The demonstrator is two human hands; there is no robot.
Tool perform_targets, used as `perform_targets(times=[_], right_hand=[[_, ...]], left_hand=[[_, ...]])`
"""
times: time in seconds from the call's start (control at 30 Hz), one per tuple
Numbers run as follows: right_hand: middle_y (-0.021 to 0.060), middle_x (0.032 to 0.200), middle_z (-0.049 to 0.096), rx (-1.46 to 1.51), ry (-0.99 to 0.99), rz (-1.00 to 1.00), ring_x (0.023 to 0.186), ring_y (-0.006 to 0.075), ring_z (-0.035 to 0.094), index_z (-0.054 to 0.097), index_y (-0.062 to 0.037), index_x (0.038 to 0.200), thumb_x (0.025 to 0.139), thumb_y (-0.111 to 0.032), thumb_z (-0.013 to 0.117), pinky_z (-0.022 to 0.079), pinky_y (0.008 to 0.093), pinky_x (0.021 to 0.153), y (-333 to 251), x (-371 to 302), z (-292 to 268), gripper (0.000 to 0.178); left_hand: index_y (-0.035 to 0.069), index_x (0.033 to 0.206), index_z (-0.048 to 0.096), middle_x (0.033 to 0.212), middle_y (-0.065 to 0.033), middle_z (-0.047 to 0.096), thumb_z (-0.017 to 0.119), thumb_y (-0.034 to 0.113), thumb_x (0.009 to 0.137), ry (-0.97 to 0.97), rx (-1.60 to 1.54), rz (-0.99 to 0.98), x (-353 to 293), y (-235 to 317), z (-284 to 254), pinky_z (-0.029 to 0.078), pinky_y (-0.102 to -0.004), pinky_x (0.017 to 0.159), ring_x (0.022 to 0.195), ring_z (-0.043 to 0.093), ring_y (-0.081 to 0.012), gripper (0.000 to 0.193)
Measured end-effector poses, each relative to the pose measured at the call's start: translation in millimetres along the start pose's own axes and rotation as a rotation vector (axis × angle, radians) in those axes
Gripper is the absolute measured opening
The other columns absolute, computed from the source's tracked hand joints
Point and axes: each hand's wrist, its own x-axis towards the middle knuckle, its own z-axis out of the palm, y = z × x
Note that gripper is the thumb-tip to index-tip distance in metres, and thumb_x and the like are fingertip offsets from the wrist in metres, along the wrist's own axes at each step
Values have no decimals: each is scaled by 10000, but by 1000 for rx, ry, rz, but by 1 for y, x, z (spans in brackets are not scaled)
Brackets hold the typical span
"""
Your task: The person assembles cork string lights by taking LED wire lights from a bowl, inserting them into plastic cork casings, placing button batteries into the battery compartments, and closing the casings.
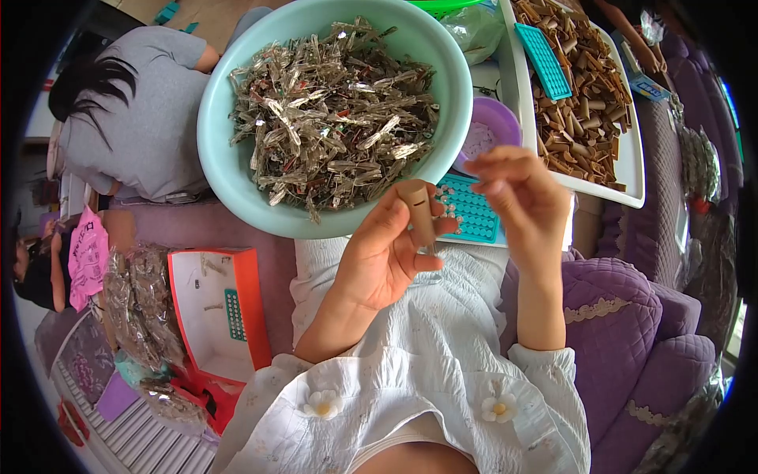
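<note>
My left hand (383, 253) is closed round a small brown paper tube (420, 209) with a dark slit near its upper end. It holds the tube upright over my lap, just in front of a large pale green basin (213, 170). The basin is heaped with crinkled clear-plastic packets (339, 118). To the right of the tube, my right hand (525, 197) is raised with its fingers curled toward the thumb; anything pinched there is too small to make out. Behind its fingertips stands a purple bowl (509, 126) with whitish bits inside. A teal pegged tray (478, 209) with small pale pieces lies below the bowl.
A white bin (636, 178) of brown tube pieces stands at the right, with another teal tray (545, 59) on it. An open red-and-white box (257, 316) lies at the left near bagged packets (142, 296). A person in grey (150, 118) bends at the upper left.
</note>
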Motion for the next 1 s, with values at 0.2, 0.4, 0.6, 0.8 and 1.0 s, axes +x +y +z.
perform_targets(times=[0.2,0.4,0.6,0.8,1.0], right_hand=[[96,851,580,-282,-98,-221,719,169,579,547,16,762,692,67,557,467,237,586,4,-8,14,87],[93,824,585,-557,-175,-307,638,190,581,544,7,757,672,63,568,471,256,533,3,-12,11,104],[95,809,576,-267,-57,-33,641,205,582,545,10,783,677,56,565,464,260,542,5,-13,15,117],[103,759,560,-471,-176,-220,633,232,577,526,1,794,694,61,537,454,282,531,8,-8,10,117],[116,717,532,-499,-306,-187,613,267,559,516,-7,810,700,53,528,445,308,518,14,-16,1,126]], left_hand=[[77,1132,363,952,-60,499,443,281,850,-22,-92,-104,-3,-5,1,494,-178,439,912,547,-200,357],[77,1127,361,911,-48,514,459,290,840,-30,73,-52,-5,-14,-6,486,-154,395,855,573,-186,370],[69,1074,402,942,-61,531,452,304,841,-2,26,-112,0,-13,-8,493,-159,399,861,580,-221,335],[69,1049,424,895,-42,532,429,289,856,-12,88,-76,2,-14,-12,476,-146,392,840,588,-217,293],[70,1018,437,686,-3,502,411,285,866,123,157,-126,-3,-22,-12,466,-135,395,774,600,-180,265]])
